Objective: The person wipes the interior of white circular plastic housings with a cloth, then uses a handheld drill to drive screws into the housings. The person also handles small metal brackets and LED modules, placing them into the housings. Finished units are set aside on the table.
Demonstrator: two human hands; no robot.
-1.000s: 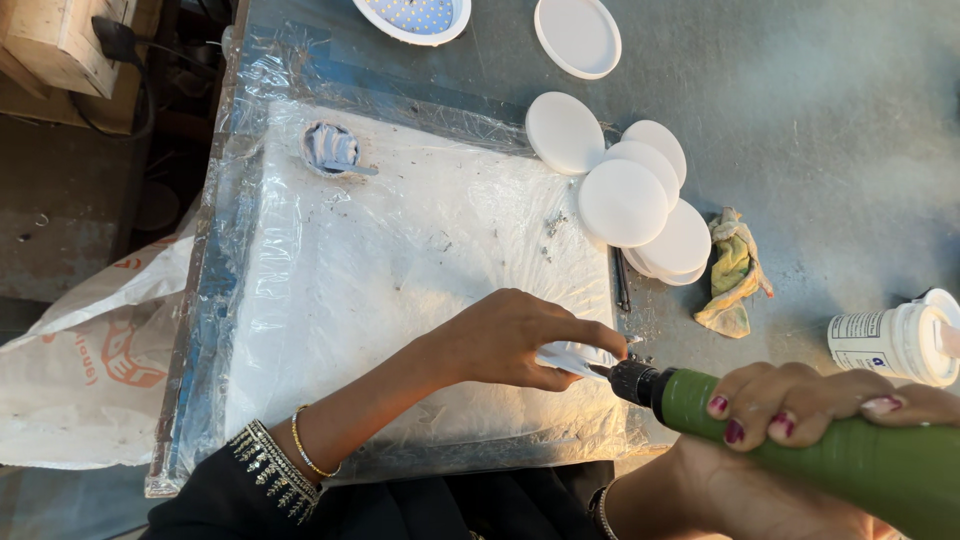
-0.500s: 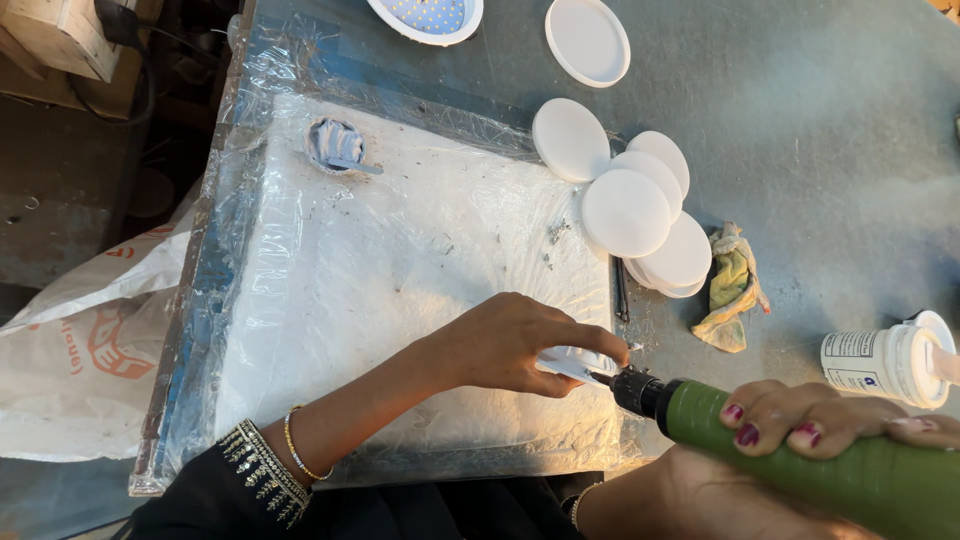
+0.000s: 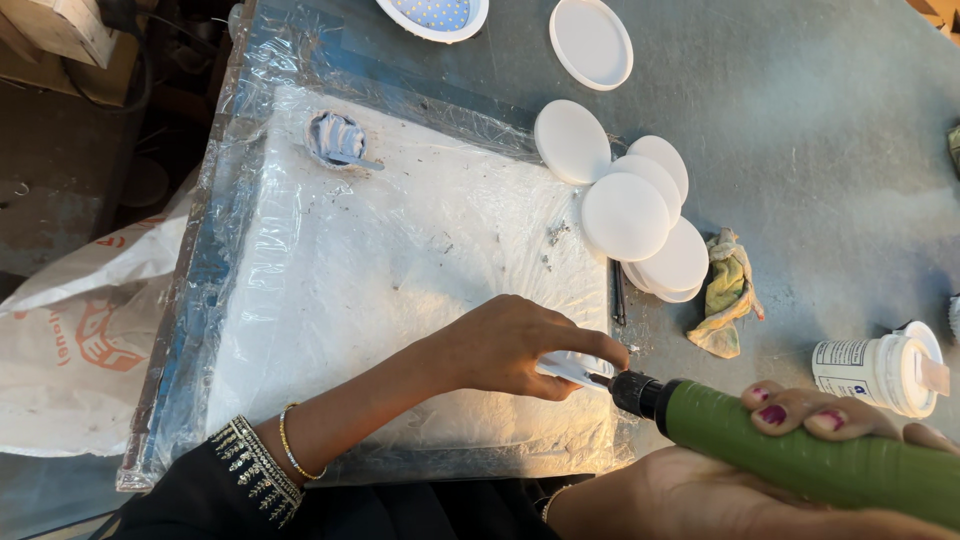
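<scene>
Green rotary tool (image 3: 810,460) lying across the lower right of the frame, gripped around its body by the right hand (image 3: 760,470), fingers wrapped shut over the casing. Long axis running nearly level, tilting slightly up toward the left, black nose (image 3: 632,390) pointing at the small white piece (image 3: 572,368) just beyond its tip. Left hand (image 3: 510,345) reaching in from the lower left, bangles at the wrist, fingers pinched together on that white piece and pressing it down onto the plastic-covered white board (image 3: 380,270). Piece sitting directly left of the tool's tip, touching or all but touching it; left hand being the nearer one, already on it. Resting further up, right of centre, an overlapping cluster of white round discs (image 3: 630,215), with a crumpled yellowish rag (image 3: 728,290) just beside them and a white jar (image 3: 880,372) at the right edge. Sitting toward the upper left of the board, a small blob of grey paste (image 3: 338,138). Lying along the top edge, a white lid (image 3: 590,42) and a round dish (image 3: 432,14) with a dotted blue centre.
</scene>
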